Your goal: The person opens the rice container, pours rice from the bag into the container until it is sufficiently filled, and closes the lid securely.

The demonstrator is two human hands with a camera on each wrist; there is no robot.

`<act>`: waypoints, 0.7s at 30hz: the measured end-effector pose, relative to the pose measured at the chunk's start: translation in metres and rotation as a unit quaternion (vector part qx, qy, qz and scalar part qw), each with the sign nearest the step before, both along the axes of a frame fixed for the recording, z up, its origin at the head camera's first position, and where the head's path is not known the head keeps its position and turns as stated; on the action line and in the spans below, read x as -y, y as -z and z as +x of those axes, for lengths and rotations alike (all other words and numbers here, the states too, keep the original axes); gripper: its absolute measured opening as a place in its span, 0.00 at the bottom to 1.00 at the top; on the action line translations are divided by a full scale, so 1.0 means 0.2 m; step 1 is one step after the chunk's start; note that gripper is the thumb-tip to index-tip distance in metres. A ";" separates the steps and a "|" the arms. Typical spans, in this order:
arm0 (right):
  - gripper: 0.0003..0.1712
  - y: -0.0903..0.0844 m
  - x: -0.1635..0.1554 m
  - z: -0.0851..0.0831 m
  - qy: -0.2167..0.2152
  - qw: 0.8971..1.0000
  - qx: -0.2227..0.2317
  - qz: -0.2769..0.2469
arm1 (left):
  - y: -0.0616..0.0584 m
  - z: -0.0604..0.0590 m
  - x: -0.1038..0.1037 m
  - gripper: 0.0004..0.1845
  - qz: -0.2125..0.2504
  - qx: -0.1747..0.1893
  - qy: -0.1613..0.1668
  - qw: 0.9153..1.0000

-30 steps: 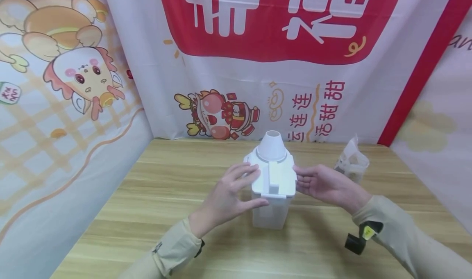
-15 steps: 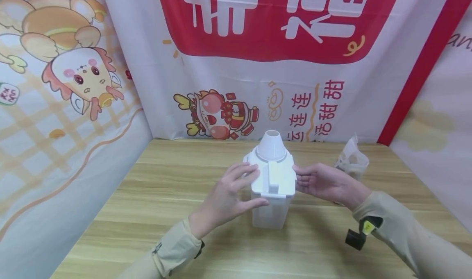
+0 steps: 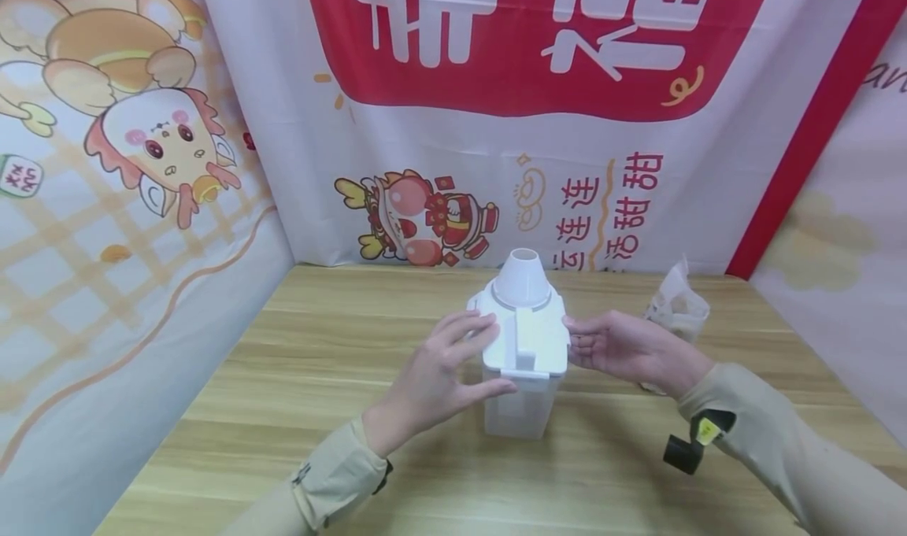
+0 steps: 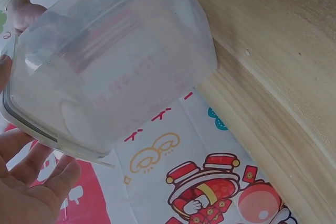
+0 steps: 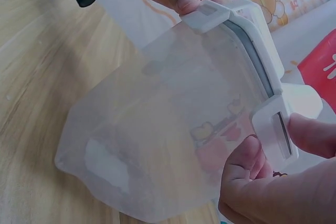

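A translucent plastic container (image 3: 517, 410) stands upright on the wooden table (image 3: 283, 410). It has a white lid (image 3: 531, 343) with a white cone-shaped funnel (image 3: 523, 280) on top. My left hand (image 3: 439, 371) lies against the lid's left edge with fairly straight fingers, its thumb reaching to the front latch (image 5: 202, 14). My right hand (image 3: 623, 347) is at the lid's right edge. In the right wrist view my right hand (image 5: 262, 192) pinches the side latch (image 5: 273, 129), thumb above and curled fingers below. Seen from below, the container (image 4: 115, 61) looks empty.
A clear plastic bag (image 3: 676, 312) with pale beige contents stands behind my right hand, near the back right. Printed cloth banners (image 3: 496, 127) wall in the table on the left, back and right. A black tag (image 3: 683, 449) hangs from my right sleeve.
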State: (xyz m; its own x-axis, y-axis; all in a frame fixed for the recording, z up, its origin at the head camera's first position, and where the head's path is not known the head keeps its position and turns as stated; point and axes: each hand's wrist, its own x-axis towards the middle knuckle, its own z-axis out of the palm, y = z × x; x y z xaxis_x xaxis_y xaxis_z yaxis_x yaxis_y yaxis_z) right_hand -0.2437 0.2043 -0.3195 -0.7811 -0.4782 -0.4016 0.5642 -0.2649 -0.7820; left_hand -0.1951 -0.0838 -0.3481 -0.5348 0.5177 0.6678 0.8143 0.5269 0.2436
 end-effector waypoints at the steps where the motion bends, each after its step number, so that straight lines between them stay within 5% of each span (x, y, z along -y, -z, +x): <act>1: 0.07 0.00 0.00 0.00 0.000 1.000 -0.002 0.003 | 0.00 0.00 0.00 0.39 0.001 0.000 0.000 1.000; 21: 0.07 0.00 0.00 -0.01 0.000 1.000 0.005 -0.012 | -0.01 0.00 0.00 0.39 -0.005 -0.002 -0.003 1.000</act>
